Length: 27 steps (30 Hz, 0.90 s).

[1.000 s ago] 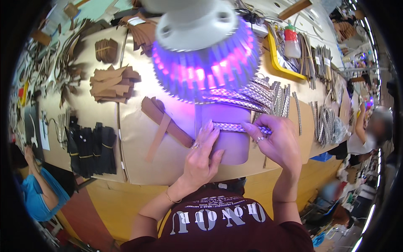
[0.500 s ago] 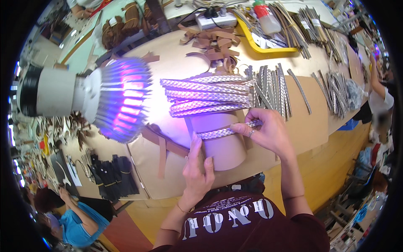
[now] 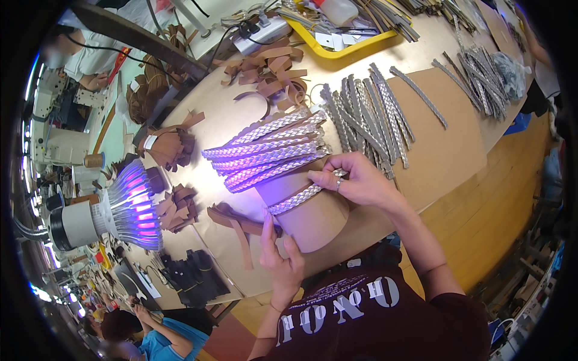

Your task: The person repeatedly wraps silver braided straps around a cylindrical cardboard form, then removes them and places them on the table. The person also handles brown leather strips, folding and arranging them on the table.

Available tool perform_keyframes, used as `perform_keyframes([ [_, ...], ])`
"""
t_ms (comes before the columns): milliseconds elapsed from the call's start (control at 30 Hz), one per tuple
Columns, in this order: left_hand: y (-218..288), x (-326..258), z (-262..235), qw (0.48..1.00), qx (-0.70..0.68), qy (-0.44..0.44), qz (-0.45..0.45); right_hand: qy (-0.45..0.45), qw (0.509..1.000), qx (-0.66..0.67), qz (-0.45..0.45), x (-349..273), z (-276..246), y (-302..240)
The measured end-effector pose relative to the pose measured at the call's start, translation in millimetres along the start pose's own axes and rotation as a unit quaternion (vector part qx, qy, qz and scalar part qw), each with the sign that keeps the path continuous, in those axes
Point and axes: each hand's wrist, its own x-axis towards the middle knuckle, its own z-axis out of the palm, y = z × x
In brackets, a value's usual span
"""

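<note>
The right hand (image 3: 364,182) pinches the braided strip (image 3: 298,200) near 2 o'clock, the open left hand (image 3: 282,268) fingering its 8 o'clock end: apparently straightening, calling for even tension.

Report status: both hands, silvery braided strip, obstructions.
Left hand at left end of silvery braided strip; right hand pinching near right end. Strip lies across tan rounded sheet; middle unobstructed.

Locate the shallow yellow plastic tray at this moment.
In the head view, the shallow yellow plastic tray is at the top, slightly right of centre, right of the white power strip and above the grey braided strips.
</note>
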Motion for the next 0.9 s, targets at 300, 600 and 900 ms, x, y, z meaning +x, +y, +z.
perform_keyframes([
  [300,-5,1,5,0.999,0.010,0.041,0.030,0.068,0.997,-0.004,0.046,-3,13,13],
  [600,-6,1,11,0.997,0.003,0.058,0.050,0.106,0.985,0.113,0.076,-13,25,15],
  [900,-6,-2,17,0.997,-0.019,0.067,0.023,0.179,0.962,0.195,0.071,-14,40,21],
])
